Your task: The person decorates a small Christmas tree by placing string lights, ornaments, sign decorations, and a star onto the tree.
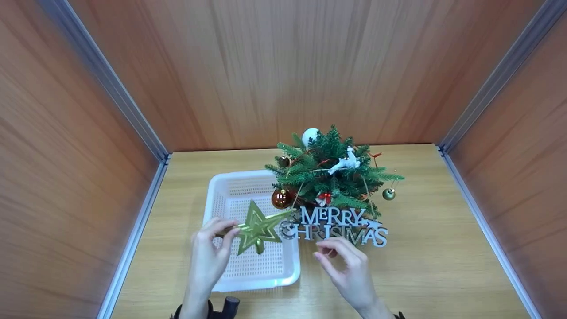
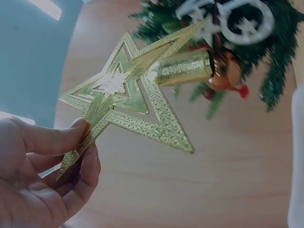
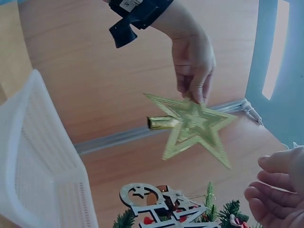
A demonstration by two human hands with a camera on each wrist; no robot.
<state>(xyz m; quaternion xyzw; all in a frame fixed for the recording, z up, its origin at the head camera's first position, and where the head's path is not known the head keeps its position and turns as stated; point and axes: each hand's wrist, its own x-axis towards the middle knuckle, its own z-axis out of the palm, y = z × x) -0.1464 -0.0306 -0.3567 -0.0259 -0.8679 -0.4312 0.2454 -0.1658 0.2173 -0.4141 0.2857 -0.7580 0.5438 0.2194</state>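
Note:
A gold star tree topper [image 1: 258,229] is pinched by one point between the thumb and fingers of my left hand [image 1: 209,253]. The left wrist view shows its open layered outline and the gold tube [image 2: 185,68] at its base. In the head view the star is above the white basket. My right hand [image 1: 352,271] is in front of the sign, its fingers loosely bent and nothing between them. A small Christmas tree [image 1: 328,186] stands behind, with a "MERRY CHRISTMAS" sign [image 1: 330,217] hanging at its front.
The white plastic basket [image 1: 248,283] sits left of the tree. On the branches hang a copper ball [image 1: 281,199], a green ball [image 1: 389,194], a white ball [image 1: 310,136] and a white reindeer [image 1: 346,161]. Wooden panels [image 1: 283,71] enclose the table.

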